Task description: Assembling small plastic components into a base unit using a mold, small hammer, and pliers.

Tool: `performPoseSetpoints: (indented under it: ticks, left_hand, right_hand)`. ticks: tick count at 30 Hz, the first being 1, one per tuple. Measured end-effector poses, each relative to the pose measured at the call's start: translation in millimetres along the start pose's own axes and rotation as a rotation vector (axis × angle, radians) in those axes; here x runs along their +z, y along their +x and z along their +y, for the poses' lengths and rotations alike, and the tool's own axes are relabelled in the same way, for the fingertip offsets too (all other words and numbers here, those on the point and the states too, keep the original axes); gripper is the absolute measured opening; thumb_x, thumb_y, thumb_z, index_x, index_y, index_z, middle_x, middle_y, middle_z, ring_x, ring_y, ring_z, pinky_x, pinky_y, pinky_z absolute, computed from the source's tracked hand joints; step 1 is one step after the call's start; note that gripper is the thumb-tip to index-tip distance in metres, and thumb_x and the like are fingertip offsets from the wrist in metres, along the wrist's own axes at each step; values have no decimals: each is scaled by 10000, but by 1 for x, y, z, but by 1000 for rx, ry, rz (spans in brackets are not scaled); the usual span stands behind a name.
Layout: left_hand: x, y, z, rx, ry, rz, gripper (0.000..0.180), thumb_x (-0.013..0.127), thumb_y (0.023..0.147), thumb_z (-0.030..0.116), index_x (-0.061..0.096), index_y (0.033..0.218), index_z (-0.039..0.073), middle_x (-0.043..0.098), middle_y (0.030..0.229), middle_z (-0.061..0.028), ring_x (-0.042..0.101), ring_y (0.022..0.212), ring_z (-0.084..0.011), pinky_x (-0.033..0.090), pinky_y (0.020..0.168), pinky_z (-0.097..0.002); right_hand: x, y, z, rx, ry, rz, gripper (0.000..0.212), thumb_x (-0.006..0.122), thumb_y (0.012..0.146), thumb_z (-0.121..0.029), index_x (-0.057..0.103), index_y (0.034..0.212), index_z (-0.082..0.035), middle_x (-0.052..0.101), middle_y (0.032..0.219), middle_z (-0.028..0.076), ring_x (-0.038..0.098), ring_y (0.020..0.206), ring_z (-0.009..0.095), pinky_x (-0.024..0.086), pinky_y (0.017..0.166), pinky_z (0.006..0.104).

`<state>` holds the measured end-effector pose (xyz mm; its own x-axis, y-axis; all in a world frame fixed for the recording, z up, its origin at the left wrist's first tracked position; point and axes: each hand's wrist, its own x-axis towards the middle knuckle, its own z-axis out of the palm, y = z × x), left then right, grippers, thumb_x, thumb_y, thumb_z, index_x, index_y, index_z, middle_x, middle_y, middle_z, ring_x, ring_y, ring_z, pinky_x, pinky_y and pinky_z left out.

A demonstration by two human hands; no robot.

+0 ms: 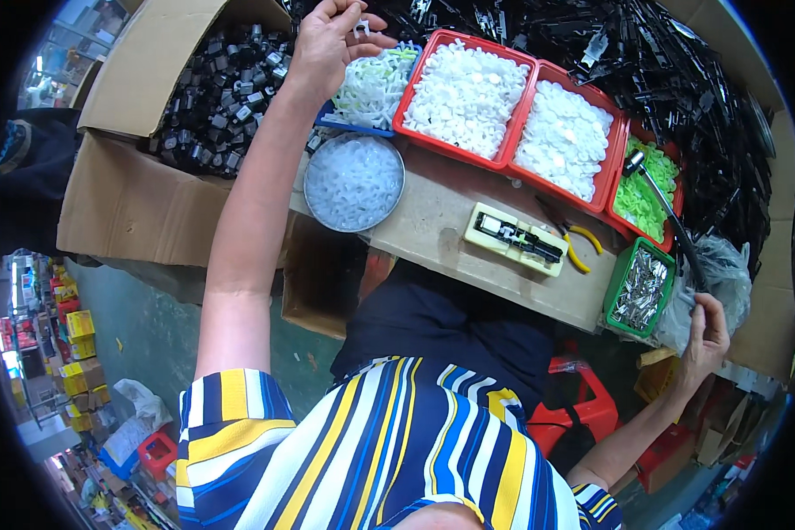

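My left hand (pixel 322 53) reaches to the far left, above the bins, its fingers pinching a small white plastic clip (pixel 361 29). My right hand (pixel 705 343) is low on the right with thumb and fingers closed at the black handle end of a small hammer (pixel 687 237). The hammer slants up and left, its metal head over a red bin of bright green plastic parts (pixel 643 190). Between the hands, on the board, lies a cream block fixture (pixel 481 240) with a long black part and small white pieces set in it.
Yellow-handled pliers (pixel 583 249) lie beside the fixture. Red bins of white parts (pixel 468 97), a round bowl of translucent parts (pixel 353 183) and a green tray of metal pieces (pixel 640 290) surround it. Cartons hold dark caps (pixel 225 97) and black parts (pixel 715 115).
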<state>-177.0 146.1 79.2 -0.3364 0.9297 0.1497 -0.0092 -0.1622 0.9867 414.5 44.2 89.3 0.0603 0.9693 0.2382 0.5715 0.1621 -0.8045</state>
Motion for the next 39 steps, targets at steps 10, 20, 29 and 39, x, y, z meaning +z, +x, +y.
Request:
performPoseSetpoints:
  ticks: [10, 20, 29, 39]
  left_hand:
    - [-11, -69, 16, 120, 480, -29, 247, 577, 946, 53, 686, 1159, -9, 674, 824, -46, 626, 719, -80, 501, 650, -211]
    - [-2, -145, 9, 139, 831, -142, 89, 734, 785, -15, 734, 873, -7, 704, 850, -77, 658, 715, -122, 509, 633, -243]
    - [9, -158, -17, 315, 946, -327, 95, 699, 767, -44, 701, 859, -18, 662, 824, -136, 670, 741, -281, 507, 637, -349]
    - [13, -166, 10, 156, 666, -168, 85, 717, 801, -36, 724, 884, -17, 676, 843, -62, 630, 756, -122, 471, 647, -247]
  right_hand:
    - [117, -22, -56, -303, -257, -365, 136, 620, 816, 74, 629, 944, 27, 615, 934, 146, 619, 865, 294, 490, 770, 352]
    - [138, -24, -50, -352, -396, -416, 213, 591, 846, 61, 581, 1058, 42, 561, 982, 185, 575, 921, 367, 467, 799, 431]
    - [136, -24, -56, -316, -496, -457, 269, 598, 831, 63, 580, 1098, 36, 559, 1012, 181, 583, 951, 364, 467, 829, 399]
    - [135, -15, -85, -302, -275, -362, 228, 607, 792, 113, 601, 1007, 41, 562, 909, 141, 602, 823, 275, 484, 759, 349]
